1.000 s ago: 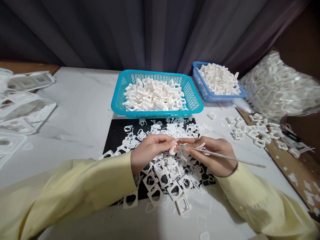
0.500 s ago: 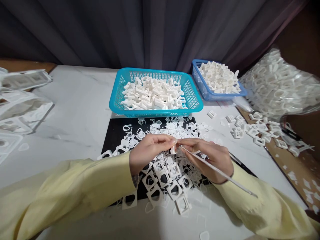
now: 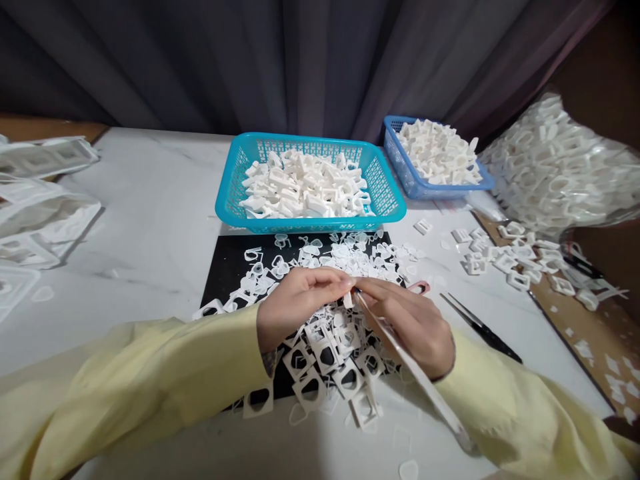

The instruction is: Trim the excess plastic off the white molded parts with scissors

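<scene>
My left hand (image 3: 300, 303) is closed, its thumb and forefinger pinching a small white plastic piece (image 3: 349, 301). Against that piece, my right hand (image 3: 420, 327) holds a long, thin, pale tool (image 3: 425, 383) whose dark narrow tip meets the left fingertips. The tool slants down to the right under the right palm; its exact kind cannot be made out. Beneath both hands, white plastic frames (image 3: 350, 380) and thin cut-out scraps lie heaped on a black mat (image 3: 223, 263). My fingers partly cover the piece.
Behind the mat stands a turquoise basket (image 3: 230, 193) of white parts, with a blue basket (image 3: 425, 190) of parts to its right. Tweezers (image 3: 483, 327) lie right of my hand. A clear bag (image 3: 565, 167) of parts sits far right; white frames (image 3: 45, 213) lie left.
My right hand has turned and the tool's rear end has swung down toward me. The tweezers and a pinkish loop behind the hand now show more. My left hand keeps its pinch.
</scene>
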`<action>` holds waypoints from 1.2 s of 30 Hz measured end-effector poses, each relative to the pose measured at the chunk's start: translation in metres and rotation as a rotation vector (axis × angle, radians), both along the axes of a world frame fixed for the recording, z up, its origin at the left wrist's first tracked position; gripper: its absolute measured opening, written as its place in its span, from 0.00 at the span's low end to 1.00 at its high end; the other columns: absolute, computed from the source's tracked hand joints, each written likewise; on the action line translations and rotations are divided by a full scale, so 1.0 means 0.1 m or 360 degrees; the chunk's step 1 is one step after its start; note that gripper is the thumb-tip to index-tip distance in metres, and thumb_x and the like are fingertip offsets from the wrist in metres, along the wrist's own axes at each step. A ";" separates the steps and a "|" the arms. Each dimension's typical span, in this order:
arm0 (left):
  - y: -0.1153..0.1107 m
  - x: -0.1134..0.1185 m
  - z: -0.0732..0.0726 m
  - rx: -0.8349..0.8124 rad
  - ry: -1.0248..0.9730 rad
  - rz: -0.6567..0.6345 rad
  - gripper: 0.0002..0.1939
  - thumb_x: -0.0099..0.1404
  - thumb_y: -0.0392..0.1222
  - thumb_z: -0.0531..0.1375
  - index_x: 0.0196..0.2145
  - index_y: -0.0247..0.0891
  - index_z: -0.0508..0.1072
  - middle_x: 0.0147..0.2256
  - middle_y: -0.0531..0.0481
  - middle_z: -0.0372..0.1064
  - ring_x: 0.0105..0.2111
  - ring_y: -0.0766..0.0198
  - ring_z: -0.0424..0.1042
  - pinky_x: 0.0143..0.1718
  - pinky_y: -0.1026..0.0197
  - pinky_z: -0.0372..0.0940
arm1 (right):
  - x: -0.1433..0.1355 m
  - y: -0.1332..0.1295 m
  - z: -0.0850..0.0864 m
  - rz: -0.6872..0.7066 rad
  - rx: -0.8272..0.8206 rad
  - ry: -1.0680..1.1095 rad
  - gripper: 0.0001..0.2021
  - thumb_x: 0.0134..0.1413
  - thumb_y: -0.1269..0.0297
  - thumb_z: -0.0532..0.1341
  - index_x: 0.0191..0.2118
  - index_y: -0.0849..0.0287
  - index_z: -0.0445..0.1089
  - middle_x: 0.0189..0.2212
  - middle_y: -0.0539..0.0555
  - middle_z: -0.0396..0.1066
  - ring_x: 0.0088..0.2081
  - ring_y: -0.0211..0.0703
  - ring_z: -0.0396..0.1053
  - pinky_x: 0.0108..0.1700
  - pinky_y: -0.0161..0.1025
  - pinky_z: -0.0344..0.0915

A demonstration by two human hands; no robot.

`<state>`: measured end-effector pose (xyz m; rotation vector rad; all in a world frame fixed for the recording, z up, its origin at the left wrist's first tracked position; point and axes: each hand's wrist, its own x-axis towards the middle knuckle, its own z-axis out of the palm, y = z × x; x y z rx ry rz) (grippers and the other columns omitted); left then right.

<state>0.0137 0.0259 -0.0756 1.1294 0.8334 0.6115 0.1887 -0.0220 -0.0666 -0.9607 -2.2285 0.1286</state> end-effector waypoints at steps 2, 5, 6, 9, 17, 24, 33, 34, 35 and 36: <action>0.00 0.00 0.00 -0.0022 -0.0021 -0.0005 0.10 0.60 0.43 0.59 0.26 0.36 0.75 0.39 0.48 0.73 0.42 0.59 0.67 0.50 0.56 0.56 | -0.03 -0.01 -0.03 -0.0018 0.0086 -0.0057 0.05 0.53 0.81 0.56 0.33 0.69 0.68 0.38 0.70 0.73 0.44 0.52 0.71 0.44 0.46 0.72; 0.00 0.00 0.01 -0.0097 -0.0051 -0.0031 0.09 0.60 0.43 0.59 0.29 0.36 0.76 0.36 0.48 0.73 0.41 0.59 0.68 0.49 0.56 0.57 | -0.05 -0.01 -0.08 -0.0042 0.0170 -0.0120 0.05 0.54 0.80 0.56 0.34 0.70 0.68 0.39 0.72 0.73 0.45 0.56 0.70 0.44 0.48 0.72; 0.00 0.00 0.01 -0.0106 -0.0048 -0.0040 0.09 0.60 0.43 0.59 0.29 0.36 0.75 0.35 0.49 0.73 0.40 0.60 0.68 0.48 0.56 0.57 | -0.05 0.00 -0.09 -0.0052 0.0183 -0.0128 0.05 0.54 0.79 0.56 0.34 0.70 0.69 0.39 0.72 0.73 0.45 0.56 0.70 0.44 0.48 0.72; 0.00 -0.01 0.02 -0.0078 -0.0009 -0.0063 0.12 0.61 0.45 0.58 0.25 0.35 0.73 0.31 0.49 0.71 0.36 0.61 0.66 0.44 0.57 0.57 | -0.03 0.02 -0.10 -0.0101 0.0147 -0.0121 0.09 0.58 0.76 0.52 0.33 0.67 0.68 0.40 0.69 0.73 0.44 0.55 0.71 0.42 0.48 0.73; 0.00 -0.02 -0.02 -0.0223 -0.0080 -0.0041 0.11 0.61 0.45 0.59 0.27 0.36 0.74 0.34 0.47 0.72 0.39 0.60 0.68 0.50 0.55 0.56 | 0.09 0.02 0.12 -0.0256 -0.0161 0.0096 0.05 0.52 0.75 0.60 0.31 0.58 0.66 0.38 0.55 0.76 0.33 0.39 0.75 0.33 0.31 0.74; 0.01 -0.02 -0.02 -0.0230 -0.0088 -0.0013 0.09 0.59 0.44 0.60 0.28 0.36 0.76 0.39 0.46 0.74 0.44 0.57 0.68 0.52 0.54 0.56 | 0.06 0.00 0.04 -0.0211 -0.0246 0.0142 0.06 0.50 0.75 0.62 0.32 0.57 0.68 0.39 0.51 0.76 0.30 0.36 0.75 0.32 0.30 0.74; 0.01 -0.02 -0.05 -0.0233 -0.0085 -0.0007 0.10 0.59 0.45 0.61 0.28 0.36 0.76 0.42 0.45 0.74 0.48 0.55 0.67 0.52 0.53 0.56 | 0.04 -0.01 0.04 -0.0170 -0.0208 0.0106 0.07 0.52 0.77 0.59 0.33 0.58 0.68 0.40 0.53 0.75 0.35 0.37 0.75 0.35 0.32 0.74; 0.01 -0.02 -0.04 -0.0227 -0.0086 -0.0007 0.11 0.59 0.46 0.60 0.28 0.36 0.76 0.42 0.45 0.74 0.48 0.55 0.67 0.52 0.53 0.57 | 0.04 -0.01 0.04 -0.0154 -0.0205 0.0096 0.07 0.52 0.77 0.59 0.33 0.58 0.67 0.41 0.54 0.75 0.36 0.38 0.75 0.36 0.33 0.74; 0.01 -0.02 -0.04 -0.0217 -0.0085 -0.0008 0.11 0.59 0.47 0.60 0.28 0.36 0.76 0.42 0.45 0.74 0.48 0.55 0.67 0.52 0.53 0.57 | 0.04 -0.01 0.05 -0.0134 -0.0201 0.0085 0.06 0.53 0.77 0.58 0.32 0.58 0.67 0.41 0.55 0.74 0.37 0.38 0.74 0.36 0.33 0.74; 0.00 -0.02 -0.04 -0.0205 -0.0081 -0.0007 0.12 0.59 0.48 0.60 0.27 0.36 0.75 0.42 0.45 0.74 0.47 0.55 0.67 0.51 0.54 0.57 | 0.04 -0.01 0.05 -0.0110 -0.0194 0.0073 0.06 0.54 0.77 0.57 0.32 0.58 0.66 0.42 0.56 0.74 0.39 0.39 0.74 0.37 0.33 0.74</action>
